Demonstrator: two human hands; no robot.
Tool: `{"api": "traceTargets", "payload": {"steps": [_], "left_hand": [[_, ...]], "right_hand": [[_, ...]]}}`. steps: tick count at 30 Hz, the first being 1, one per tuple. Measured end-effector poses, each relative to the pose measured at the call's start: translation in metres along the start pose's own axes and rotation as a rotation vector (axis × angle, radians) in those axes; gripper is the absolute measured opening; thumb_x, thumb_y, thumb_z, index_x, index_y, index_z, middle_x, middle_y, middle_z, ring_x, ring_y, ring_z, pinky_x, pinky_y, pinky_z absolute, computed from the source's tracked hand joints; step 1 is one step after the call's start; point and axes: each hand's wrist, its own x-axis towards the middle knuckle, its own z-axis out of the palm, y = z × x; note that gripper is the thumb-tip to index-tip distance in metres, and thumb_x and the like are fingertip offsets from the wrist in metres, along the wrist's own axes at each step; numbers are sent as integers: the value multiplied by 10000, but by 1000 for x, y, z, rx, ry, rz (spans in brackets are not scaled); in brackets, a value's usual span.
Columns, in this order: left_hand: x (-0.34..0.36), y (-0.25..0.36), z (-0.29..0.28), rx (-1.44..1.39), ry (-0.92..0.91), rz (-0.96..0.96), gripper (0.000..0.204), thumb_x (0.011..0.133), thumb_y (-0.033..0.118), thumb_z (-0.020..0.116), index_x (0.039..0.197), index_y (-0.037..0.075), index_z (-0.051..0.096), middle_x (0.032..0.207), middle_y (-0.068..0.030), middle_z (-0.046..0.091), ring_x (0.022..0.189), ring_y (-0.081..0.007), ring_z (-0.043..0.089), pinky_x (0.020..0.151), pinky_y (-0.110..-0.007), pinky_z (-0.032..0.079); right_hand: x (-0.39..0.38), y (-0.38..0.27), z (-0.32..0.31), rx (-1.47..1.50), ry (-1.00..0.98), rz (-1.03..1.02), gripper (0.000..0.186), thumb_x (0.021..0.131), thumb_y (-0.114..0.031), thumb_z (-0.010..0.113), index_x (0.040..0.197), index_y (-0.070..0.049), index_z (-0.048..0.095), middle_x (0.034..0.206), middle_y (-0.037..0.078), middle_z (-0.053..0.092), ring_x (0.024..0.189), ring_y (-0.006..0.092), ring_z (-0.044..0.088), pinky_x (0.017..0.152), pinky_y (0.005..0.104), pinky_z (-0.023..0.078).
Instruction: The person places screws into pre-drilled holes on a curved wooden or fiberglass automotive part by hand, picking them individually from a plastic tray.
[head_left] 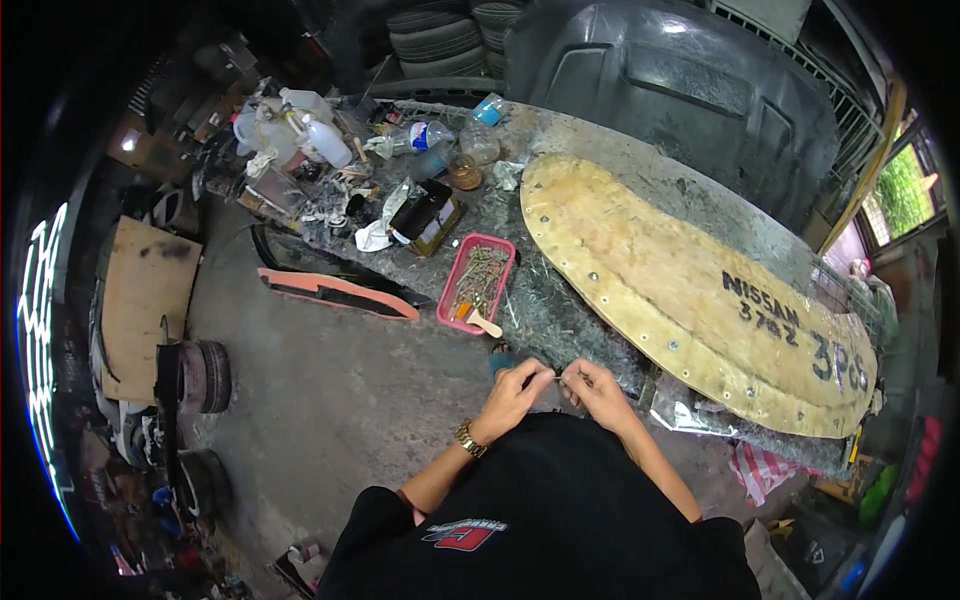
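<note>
Nearest the camera is the person's black shirt (610, 500), and just beyond it the left hand (522, 388) and right hand (594, 389) come together in front of the body, clear of the surface (575, 140). Both are nearly closed, thumbs and fingertips drawn into pinches that meet on a slender small piece (561, 379) — probably held this close so that fine fingerwork can be done in plain view. How firmly each hand grips it cannot be told. The pink tray (491, 240) stands near the surface's edge, a little ahead of the hands, presumably to keep its loose fasteners (484, 270) gathered and within reach; a brush (485, 322) lies in its near end, wooden handle across the rim, perhaps so it is easy to pick up. The long curved panel (640, 240) lies along the right part of the surface, which seems to give it broad support. The small piece looks thin and pale, too small to make out thread or head. The panel is yellowish and mottled, with a glossy sheen, dark lettering toward its right end, and small round fittings or holes dotted along its near margin.
</note>
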Motion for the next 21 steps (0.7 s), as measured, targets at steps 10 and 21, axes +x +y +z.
{"api": "traceTargets", "payload": {"steps": [10,21], "left_hand": [[65,-51,-131,78,-3,169,161,906,144,564,934,-11,599,812,-136,624,763,-283,623,682,-355,473],[67,-111,-246,-270,205,-82,178,954,145,523,963,-20,591,736,-27,596,678,-83,555,618,-237,458]], "right_hand": [[108,0,57,341,86,226,187,946,-194,499,961,-31,589,742,-7,565,610,54,496,554,210,400],[302,9,84,-944,214,-15,181,889,-160,530,931,-16,632,805,167,666,773,344,656,694,453,506]]}}
